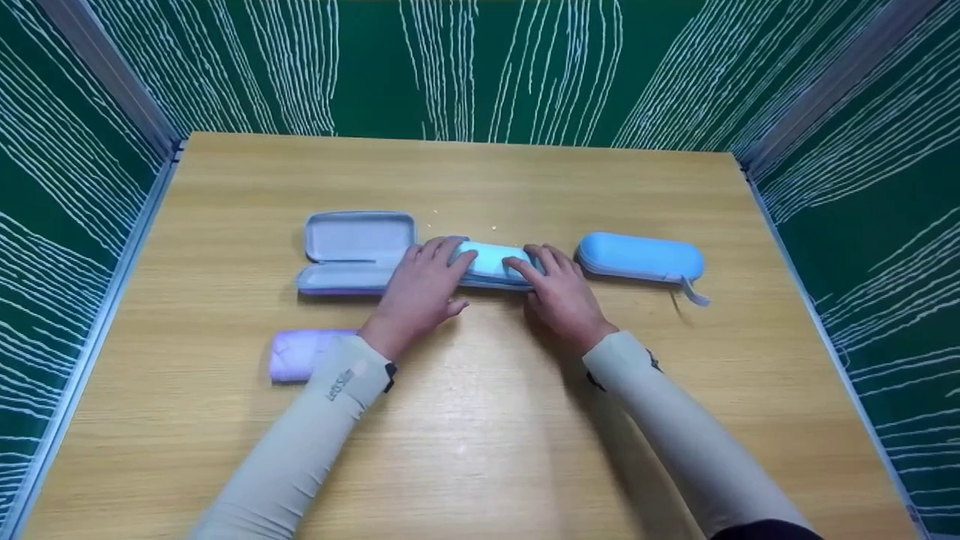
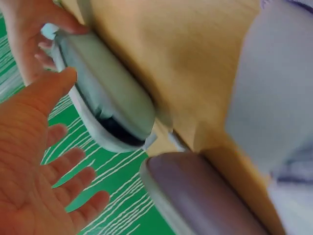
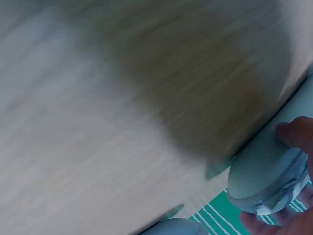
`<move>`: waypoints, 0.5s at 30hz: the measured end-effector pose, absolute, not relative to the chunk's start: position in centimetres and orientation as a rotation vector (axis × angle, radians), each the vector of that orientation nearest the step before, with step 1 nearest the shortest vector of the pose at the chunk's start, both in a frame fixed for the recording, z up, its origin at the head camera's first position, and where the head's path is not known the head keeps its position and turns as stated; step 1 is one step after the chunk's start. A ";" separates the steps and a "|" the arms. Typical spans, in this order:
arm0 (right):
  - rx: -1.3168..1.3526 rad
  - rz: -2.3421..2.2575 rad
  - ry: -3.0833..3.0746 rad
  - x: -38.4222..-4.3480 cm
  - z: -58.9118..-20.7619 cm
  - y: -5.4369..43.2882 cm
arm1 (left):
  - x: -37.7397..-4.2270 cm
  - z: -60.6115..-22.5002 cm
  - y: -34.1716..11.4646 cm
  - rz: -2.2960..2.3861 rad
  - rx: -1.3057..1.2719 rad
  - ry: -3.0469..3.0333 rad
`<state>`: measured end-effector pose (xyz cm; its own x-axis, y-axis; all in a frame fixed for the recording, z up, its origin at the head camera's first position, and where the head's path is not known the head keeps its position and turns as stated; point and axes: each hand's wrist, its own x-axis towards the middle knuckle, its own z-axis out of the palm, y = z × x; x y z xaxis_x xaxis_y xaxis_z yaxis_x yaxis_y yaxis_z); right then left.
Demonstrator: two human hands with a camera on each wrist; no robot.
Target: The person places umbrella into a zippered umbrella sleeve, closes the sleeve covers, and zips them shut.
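Observation:
Between my hands lies a pale teal zip case [image 1: 491, 284], with a bright teal cloth-like layer [image 1: 491, 259] along its top. My left hand [image 1: 424, 289] reaches over its left end, fingers straight and thumb held away; the left wrist view shows the palm [image 2: 29, 171] with fingers spread. A dark gap shows at this end of the case [image 2: 115, 78]. My right hand [image 1: 562, 292] grips the other end, thumb against the side wall and fingers over the rim in the right wrist view. Crumpled bluish material [image 3: 283, 196] runs along the rim there.
An open lilac-grey zip case [image 1: 360, 236] lies left of the teal one, its lid folded back. To the right sits a closed blue zip case [image 1: 641, 255] with a strap loop. A purple roll [image 1: 311, 355] lies partly behind my left sleeve on the wooden table [image 1: 465, 420].

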<state>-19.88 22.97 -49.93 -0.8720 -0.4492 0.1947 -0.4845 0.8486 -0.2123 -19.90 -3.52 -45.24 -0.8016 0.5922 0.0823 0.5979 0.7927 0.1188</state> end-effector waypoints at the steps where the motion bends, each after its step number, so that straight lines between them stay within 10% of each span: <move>1: 0.739 0.392 -2.874 -19.8 -50.0 23.1 | -20.0 -45.5 -3.3 -0.203 -0.973 -2.924; 15: 0.873 0.535 -2.582 -17.6 -48.9 24.8 | -19.4 -46.6 -1.8 -0.058 -0.987 -2.681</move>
<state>-17.60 24.80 -48.88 -0.7432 -0.4965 0.4484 -0.6338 0.7371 -0.2343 -19.36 -1.82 -46.64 -0.7261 0.6294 0.2767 0.6407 0.7654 -0.0598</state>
